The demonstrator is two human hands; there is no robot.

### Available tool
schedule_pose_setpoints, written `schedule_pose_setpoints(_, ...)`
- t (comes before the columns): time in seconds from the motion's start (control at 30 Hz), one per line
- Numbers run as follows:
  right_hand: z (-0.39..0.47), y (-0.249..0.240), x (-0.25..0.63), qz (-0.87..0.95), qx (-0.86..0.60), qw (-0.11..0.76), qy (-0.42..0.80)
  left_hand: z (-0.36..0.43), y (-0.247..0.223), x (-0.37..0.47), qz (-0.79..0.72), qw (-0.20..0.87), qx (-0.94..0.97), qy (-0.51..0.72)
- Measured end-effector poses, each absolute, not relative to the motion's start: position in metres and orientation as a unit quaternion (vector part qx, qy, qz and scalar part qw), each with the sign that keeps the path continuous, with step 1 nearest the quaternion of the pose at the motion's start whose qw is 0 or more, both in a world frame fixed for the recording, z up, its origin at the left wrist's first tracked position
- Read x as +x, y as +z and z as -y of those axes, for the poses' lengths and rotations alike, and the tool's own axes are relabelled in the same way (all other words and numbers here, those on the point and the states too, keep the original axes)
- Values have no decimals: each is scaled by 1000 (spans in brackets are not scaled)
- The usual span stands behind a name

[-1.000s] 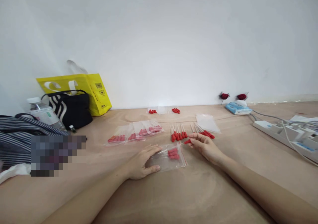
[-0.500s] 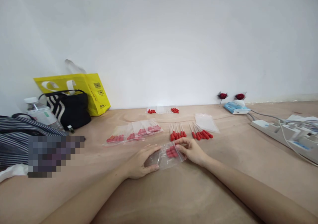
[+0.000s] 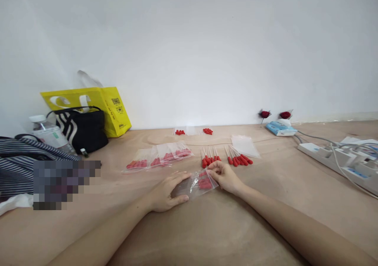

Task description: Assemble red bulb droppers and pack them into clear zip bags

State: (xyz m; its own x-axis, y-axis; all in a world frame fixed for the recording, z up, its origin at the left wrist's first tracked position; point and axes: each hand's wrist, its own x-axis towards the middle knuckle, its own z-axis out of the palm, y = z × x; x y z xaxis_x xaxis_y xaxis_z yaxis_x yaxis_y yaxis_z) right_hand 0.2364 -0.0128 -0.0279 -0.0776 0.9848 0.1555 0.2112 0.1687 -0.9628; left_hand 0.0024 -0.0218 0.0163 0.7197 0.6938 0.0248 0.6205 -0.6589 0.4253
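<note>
A clear plastic bag (image 3: 191,189) lies on the wooden table in front of me, with red-tipped sticks (image 3: 205,183) inside. My left hand (image 3: 167,192) rests at the bag's left end, fingers and thumb spread. The thumb and fingers of my right hand (image 3: 225,176) pinch the bag's right edge. Just beyond are two groups of loose red-tipped sticks, one (image 3: 210,159) behind my right fingers and one (image 3: 239,159) to its right. Several filled bags (image 3: 161,156) overlap to the left.
Bags (image 3: 193,130) with red tips lie by the wall; an unfilled bag (image 3: 245,146) is nearer. At left are a yellow bag (image 3: 115,112), black pouch (image 3: 88,130) and bottle (image 3: 51,134). Tissues (image 3: 280,128) and a power strip (image 3: 325,157) stand at right.
My right hand has shifted slightly left, and the right edge of the bag has moved with it. The red tips inside have changed position a little. My left hand is almost unmoved.
</note>
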Motion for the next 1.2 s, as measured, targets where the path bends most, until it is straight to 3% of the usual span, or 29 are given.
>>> schedule_pose_setpoints(0.37,3,-17,260,636,-597,438,217,21,17,0,-341,183,918,91)
schedule_pose_setpoints(0.57,-1,-11,273,685,-678,265,8,18,18,2,-315,186,928,66)
schedule_pose_setpoints(0.87,1,-11,270,660,-702,264,-51,20,13,0,-313,174,927,109)
schedule_pose_setpoints(0.97,2,-9,281,623,-687,375,-9,21,12,0,-324,188,921,104)
schedule_pose_setpoints(1.07,5,-5,302,593,-598,507,184,20,11,-1,-330,191,918,106)
schedule_pose_setpoints(1.2,8,3,340,580,-490,536,370,16,10,-3,-342,187,914,114)
